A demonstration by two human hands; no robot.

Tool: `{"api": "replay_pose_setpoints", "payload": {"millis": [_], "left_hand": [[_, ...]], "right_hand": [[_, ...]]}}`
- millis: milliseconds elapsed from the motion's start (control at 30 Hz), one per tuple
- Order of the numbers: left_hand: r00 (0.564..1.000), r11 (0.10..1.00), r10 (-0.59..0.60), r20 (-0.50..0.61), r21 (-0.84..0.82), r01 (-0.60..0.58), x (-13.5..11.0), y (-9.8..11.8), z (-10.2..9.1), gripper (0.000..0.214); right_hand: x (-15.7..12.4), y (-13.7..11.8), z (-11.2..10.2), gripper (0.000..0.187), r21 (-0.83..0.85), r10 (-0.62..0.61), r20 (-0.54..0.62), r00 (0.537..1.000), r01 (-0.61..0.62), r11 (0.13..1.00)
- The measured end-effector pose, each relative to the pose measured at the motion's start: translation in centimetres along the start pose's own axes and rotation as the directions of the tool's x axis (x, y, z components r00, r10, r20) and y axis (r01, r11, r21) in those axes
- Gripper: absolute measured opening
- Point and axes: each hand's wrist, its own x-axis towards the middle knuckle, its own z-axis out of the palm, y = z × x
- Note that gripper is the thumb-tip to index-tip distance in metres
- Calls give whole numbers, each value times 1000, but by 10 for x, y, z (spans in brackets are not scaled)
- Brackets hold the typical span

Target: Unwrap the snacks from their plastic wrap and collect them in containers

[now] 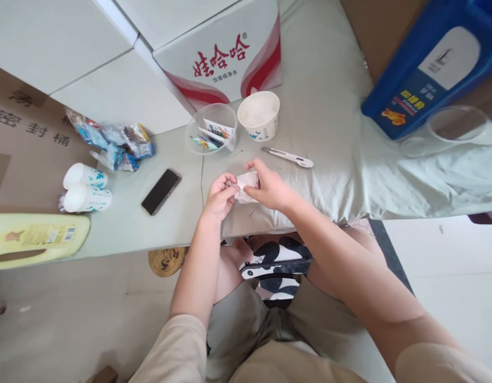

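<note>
Small pale packet [246, 185]: soft, whitish and crumpled, with no marking legible.

Location: held just above the near edge of the counter [169, 229], over the pale green cloth [329, 159], between the two hands.

Left hand [219, 196]: fingers [228, 183] pinched tight on the packet's left end.

Right hand [269, 187]: thumb and fingers clenched over the right half, hiding much of it.

Position relative to fingers: only the packet's middle shows bare between the two grips. Both grips touch it and neither looks slack.

Risks, as judged:
- A hard pull in opposite directions could split the wrapper abruptly, scattering its contents over the cloth or off the edge onto the lap.
- A slipped pinch so near the edge would likely drop the packet between the knees.
- The utility knife [288, 157] lies just beyond the right hand, and its blade state cannot be told. A careless reach could catch it.
- The paper cup [258, 114] and clear bowl [211, 130] stand near behind, where a jerked hand could tip them.
</note>
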Motion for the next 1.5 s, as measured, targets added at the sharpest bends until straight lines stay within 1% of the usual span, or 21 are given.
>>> {"api": "replay_pose_setpoints", "payload": {"millis": [133,233,300,333,400,433,500,567,600,633,667,733,800,867,967,1033,1167,1267,1333,1400,1500], "left_hand": [[987,997,75,-139,-6,-77,2,-2,6,48],[965,980,195,-175,-1,-198,12,12,7,58],[921,940,341,-187,70,-334,30,34,9,58],[879,900,433,-199,142,-411,43,48,12,55],[762,757,619,-191,403,-514,71,77,24,39],[697,644,700,-158,562,-519,86,91,32,32],[688,368,725,23,832,-415,112,115,55,20],[790,69,580,202,953,-294,132,127,82,15],[894,-61,365,259,965,-254,140,130,95,16],[961,-156,144,235,965,-212,147,131,107,19],[978,-201,-22,209,957,-209,153,132,118,20],[961,-268,-239,142,941,-206,164,136,133,25],[947,-294,-296,127,931,-217,170,147,139,31],[943,-270,-279,179,928,-256,170,165,135,36],[952,-244,-90,293,920,-307,155,194,106,39],[957,-287,22,289,919,-271,141,206,68,39],[992,-396,26,122,913,-101,102,211,-42,39],[999,-470,8,-47,882,45,63,201,-131,36],[991,-503,-29,-127,859,96,39,192,-182,39],[971,-498,-53,-235,849,178,21,182,-224,45],[944,-461,-34,-327,843,275,13,167,-268,54]], "right_hand": [[-6,1,-16,43,-3,2,-24,1000,-2,1000],[-9,2,-26,40,8,37,-15,999,-37,999],[-9,2,-30,36,32,56,0,998,-56,998],[-9,2,-30,32,54,56,16,998,-57,997],[-8,0,-30,24,100,41,58,997,-46,994],[-8,-1,-30,22,111,33,77,997,-42,993],[-6,-3,-29,22,102,33,103,994,-44,994],[-4,-5,-29,25,74,47,124,991,-57,996],[-3,-6,-29,27,60,50,139,989,-59,996],[-2,-6,-29,30,48,47,157,986,-56,997],[-1,-6,-29,32,37,40,175,984,-47,998],[3,-5,-28,36,13,18,198,980,-21,1000],[6,-4,-26,37,-14,7,199,980,-5,1000],[8,-4,-22,37,-39,12,190,982,-5,999],[8,-3,-14,36,-96,18,161,987,-3,995],[5,-1,-7,35,-155,12,126,992,8,988],[-4,2,14,31,-266,-17,77,997,38,963],[-8,-2,38,31,-292,-30,151,988,73,953],[-9,-6,58,30,-305,-42,212,976,107,946],[-7,-10,78,30,-317,-59,262,963,144,937],[-2,-11,100,29,-352,-58,316,947,174,920]]}}
